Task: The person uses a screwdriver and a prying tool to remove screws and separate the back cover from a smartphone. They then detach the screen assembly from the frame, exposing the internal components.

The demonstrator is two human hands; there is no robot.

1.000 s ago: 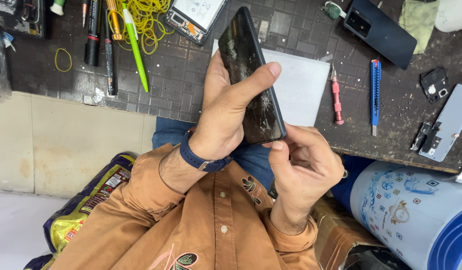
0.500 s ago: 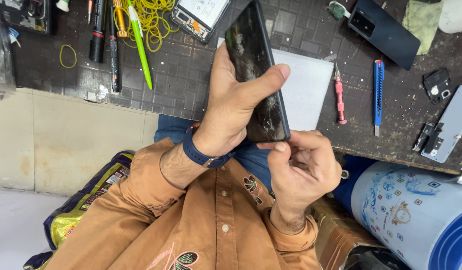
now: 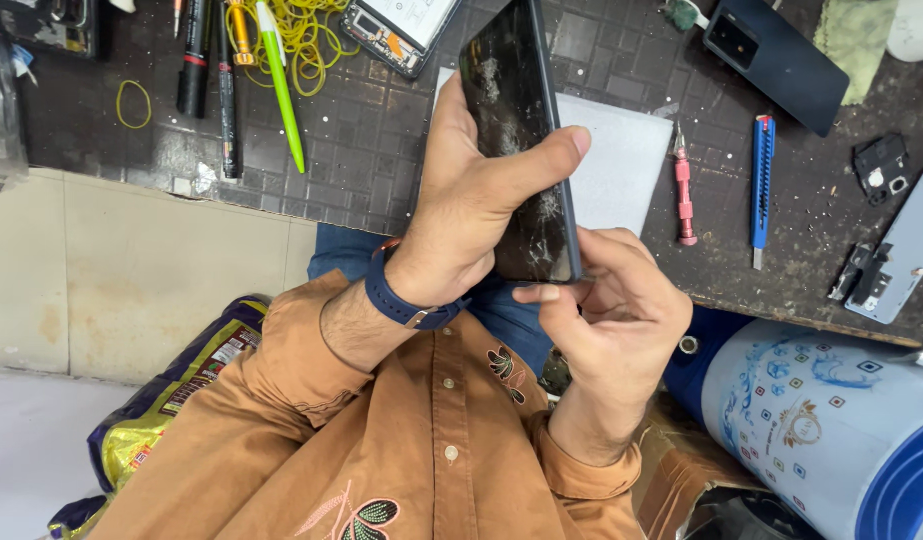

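Note:
A black smartphone [image 3: 510,110] with a cracked, scratched screen is held upright over the edge of a dark workbench [image 3: 382,130]. My left hand [image 3: 472,210], a blue band on its wrist, wraps around the phone from the left, thumb across the glass. My right hand [image 3: 612,310] grips the phone's lower corner, thumb and fingertips pinched at its bottom edge. Both sleeves are orange-brown.
On the bench lie a white sheet [image 3: 622,160], a pink screwdriver [image 3: 685,190], a blue utility knife [image 3: 762,180], a green pen [image 3: 282,90], yellow rubber bands [image 3: 312,30], a dark phone back [image 3: 777,60] and loose phone parts [image 3: 897,260]. A blue-white container [image 3: 832,420] stands at the lower right.
The phone and both hands have shifted slightly right and up in view. The grip is unchanged.

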